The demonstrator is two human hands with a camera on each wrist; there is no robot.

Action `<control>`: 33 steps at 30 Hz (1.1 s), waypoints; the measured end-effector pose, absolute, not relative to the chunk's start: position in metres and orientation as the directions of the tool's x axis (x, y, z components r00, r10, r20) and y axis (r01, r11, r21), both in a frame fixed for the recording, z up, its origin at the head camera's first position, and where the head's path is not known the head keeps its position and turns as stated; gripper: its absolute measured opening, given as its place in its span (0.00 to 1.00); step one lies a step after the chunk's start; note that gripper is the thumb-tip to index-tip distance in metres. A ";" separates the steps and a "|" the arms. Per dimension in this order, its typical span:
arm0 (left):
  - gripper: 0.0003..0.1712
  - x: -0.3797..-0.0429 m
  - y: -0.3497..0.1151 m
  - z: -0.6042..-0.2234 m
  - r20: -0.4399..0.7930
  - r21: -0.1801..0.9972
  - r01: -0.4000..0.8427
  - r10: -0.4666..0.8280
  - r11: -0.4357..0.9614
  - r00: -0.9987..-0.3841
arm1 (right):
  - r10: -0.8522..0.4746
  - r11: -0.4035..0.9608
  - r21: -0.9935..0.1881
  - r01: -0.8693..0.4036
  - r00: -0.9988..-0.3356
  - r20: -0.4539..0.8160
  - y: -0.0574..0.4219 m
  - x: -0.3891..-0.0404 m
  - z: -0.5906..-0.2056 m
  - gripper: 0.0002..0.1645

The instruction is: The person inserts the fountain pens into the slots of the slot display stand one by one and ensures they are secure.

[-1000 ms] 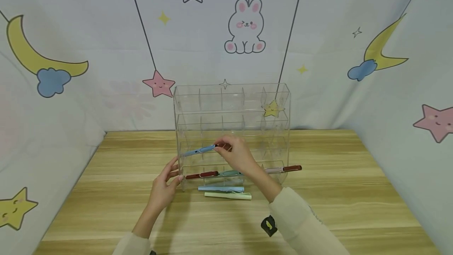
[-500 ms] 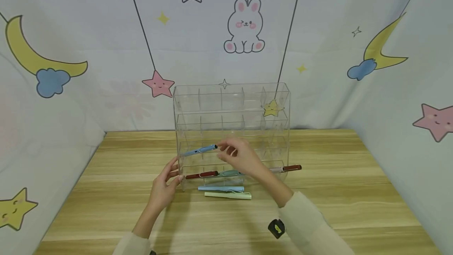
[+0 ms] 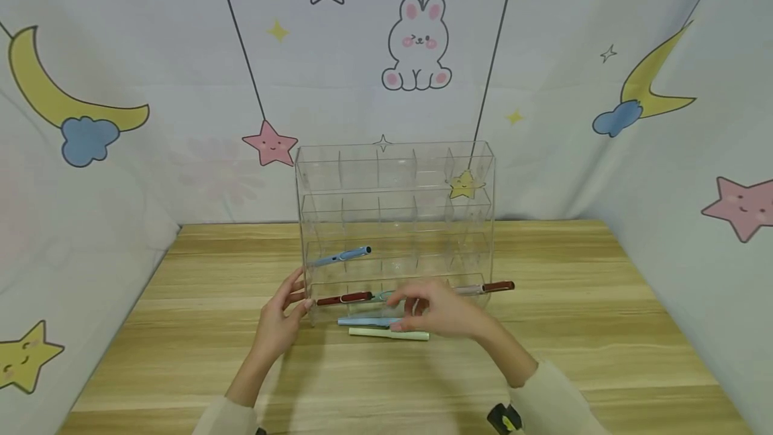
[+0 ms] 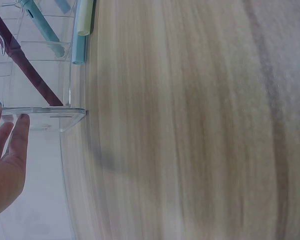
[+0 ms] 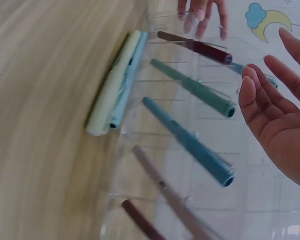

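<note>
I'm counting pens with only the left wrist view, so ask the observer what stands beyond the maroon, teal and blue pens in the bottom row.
Observer: A pale pink pen, then a brown pen.
Operator: Any pen higher up?
Observer: Yes, the head view shows a blue pen one tier above the maroon pen.
Operator: Where's the right grip?
Observer: In the head view it hides the right end of the light blue pen on the tabletop; I can't tell whether it touches.
</note>
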State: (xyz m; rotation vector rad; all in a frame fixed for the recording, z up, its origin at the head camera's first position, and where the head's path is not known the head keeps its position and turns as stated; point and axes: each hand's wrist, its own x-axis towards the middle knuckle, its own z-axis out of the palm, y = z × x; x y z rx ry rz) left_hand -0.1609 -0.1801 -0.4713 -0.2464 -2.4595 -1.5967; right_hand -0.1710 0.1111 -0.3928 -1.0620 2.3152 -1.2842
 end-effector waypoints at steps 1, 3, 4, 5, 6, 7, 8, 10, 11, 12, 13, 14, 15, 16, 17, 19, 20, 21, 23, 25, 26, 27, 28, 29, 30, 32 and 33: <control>0.35 -0.161 -0.180 -0.471 0.250 0.883 0.242 0.032 0.403 -0.968 | -0.716 0.346 -0.825 -0.447 -0.694 0.076 0.114 -0.169 -0.397 0.16; 0.35 -0.161 -0.180 -0.471 0.248 0.882 0.240 0.033 0.405 -0.968 | -0.705 0.370 -0.819 -0.438 -0.706 0.059 0.119 -0.166 -0.408 0.13; 0.35 -0.161 -0.181 -0.471 0.247 0.883 0.240 0.034 0.404 -0.968 | -0.699 0.384 -0.810 -0.443 -0.713 0.059 0.122 -0.164 -0.414 0.12; 0.35 -0.161 -0.181 -0.471 0.247 0.883 0.239 0.034 0.403 -0.969 | -0.693 0.392 -0.806 -0.444 -0.719 0.059 0.124 -0.163 -0.421 0.12; 0.35 -0.161 -0.181 -0.471 0.248 0.883 0.241 0.035 0.403 -0.968 | -0.683 0.405 -0.801 -0.440 -0.728 0.054 0.126 -0.162 -0.427 0.11; 0.35 -0.161 -0.181 -0.471 0.248 0.883 0.241 0.036 0.402 -0.968 | -0.674 0.416 -0.794 -0.444 -0.737 0.059 0.127 -0.161 -0.434 0.11; 0.35 -0.161 -0.181 -0.471 0.248 0.884 0.241 0.036 0.401 -0.968 | -0.660 0.432 -0.784 -0.446 -0.749 0.062 0.129 -0.160 -0.441 0.11; 0.35 -0.161 -0.181 -0.471 0.248 0.885 0.242 0.037 0.398 -0.968 | -0.621 0.473 -0.764 -0.438 -0.781 0.064 0.131 -0.159 -0.456 0.11; 0.35 -0.161 -0.181 -0.471 0.247 0.886 0.242 0.038 0.396 -0.968 | -0.594 0.498 -0.756 -0.425 -0.802 0.059 0.132 -0.158 -0.462 0.12; 0.34 -0.161 -0.180 -0.471 0.249 0.885 0.244 0.040 0.397 -0.968 | -0.565 0.522 -0.746 -0.414 -0.823 0.062 0.133 -0.157 -0.468 0.12; 0.34 -0.161 -0.181 -0.471 0.248 0.885 0.243 0.039 0.397 -0.968 | -0.534 0.544 -0.736 -0.402 -0.843 0.065 0.134 -0.157 -0.474 0.13; 0.34 -0.161 -0.181 -0.471 0.249 0.884 0.244 0.040 0.398 -0.968 | -0.504 0.562 -0.732 -0.384 -0.861 0.064 0.135 -0.157 -0.479 0.14; 0.34 -0.161 -0.181 -0.470 0.248 0.884 0.243 0.039 0.399 -0.968 | -0.477 0.575 -0.732 -0.365 -0.877 0.063 0.135 -0.156 -0.483 0.14; 0.34 -0.161 -0.180 -0.470 0.247 0.884 0.242 0.038 0.400 -0.968 | -0.454 0.583 -0.733 -0.351 -0.889 0.065 0.136 -0.156 -0.487 0.14; 0.34 -0.161 -0.180 -0.470 0.245 0.885 0.239 0.037 0.400 -0.969 | -0.435 0.589 -0.733 -0.340 -0.898 0.068 0.136 -0.156 -0.490 0.14; 0.34 -0.160 -0.180 -0.470 0.241 0.885 0.234 0.034 0.401 -0.970 | -0.413 0.598 -0.729 -0.334 -0.907 0.077 0.137 -0.156 -0.494 0.15; 0.34 -0.160 -0.180 -0.470 0.239 0.886 0.232 0.033 0.402 -0.970 | -0.408 0.605 -0.723 -0.334 -0.910 0.079 0.137 -0.157 -0.496 0.15; 0.34 -0.160 -0.180 -0.470 0.237 0.888 0.229 0.032 0.399 -0.971 | -0.407 0.611 -0.715 -0.340 -0.909 0.085 0.136 -0.157 -0.497 0.15; 0.34 -0.160 -0.180 -0.469 0.235 0.889 0.228 0.032 0.397 -0.971 | -0.409 0.624 -0.696 -0.355 -0.907 0.096 0.135 -0.159 -0.499 0.15; 0.34 -0.160 -0.180 -0.469 0.235 0.890 0.228 0.032 0.396 -0.971 | -0.412 0.636 -0.680 -0.365 -0.905 0.100 0.134 -0.160 -0.499 0.16; 0.34 -0.160 -0.180 -0.469 0.236 0.889 0.229 0.032 0.396 -0.971 | -0.416 0.638 -0.675 -0.370 -0.904 0.102 0.133 -0.160 -0.500 0.16; 0.34 -0.160 -0.180 -0.469 0.236 0.889 0.230 0.033 0.396 -0.971 | -0.417 0.642 -0.670 -0.374 -0.903 0.104 0.133 -0.160 -0.500 0.16; 0.34 -0.160 -0.180 -0.469 0.236 0.889 0.229 0.033 0.397 -0.971 | -0.419 0.644 -0.665 -0.377 -0.902 0.105 0.132 -0.160 -0.500 0.15; 0.34 -0.160 -0.180 -0.469 0.236 0.888 0.229 0.032 0.398 -0.971 | -0.423 0.647 -0.660 -0.382 -0.900 0.107 0.132 -0.160 -0.501 0.14; 0.34 -0.160 -0.180 -0.469 0.237 0.888 0.230 0.031 0.399 -0.971 | -0.426 0.648 -0.656 -0.387 -0.898 0.109 0.132 -0.160 -0.501 0.14; 0.34 -0.160 -0.180 -0.470 0.241 0.886 0.234 0.033 0.400 -0.970 | -0.436 0.644 -0.652 -0.400 -0.892 0.117 0.132 -0.159 -0.501 0.12; 0.34 -0.160 -0.180 -0.470 0.242 0.886 0.235 0.033 0.399 -0.970 | -0.439 0.643 -0.649 -0.405 -0.890 0.121 0.132 -0.159 -0.502 0.12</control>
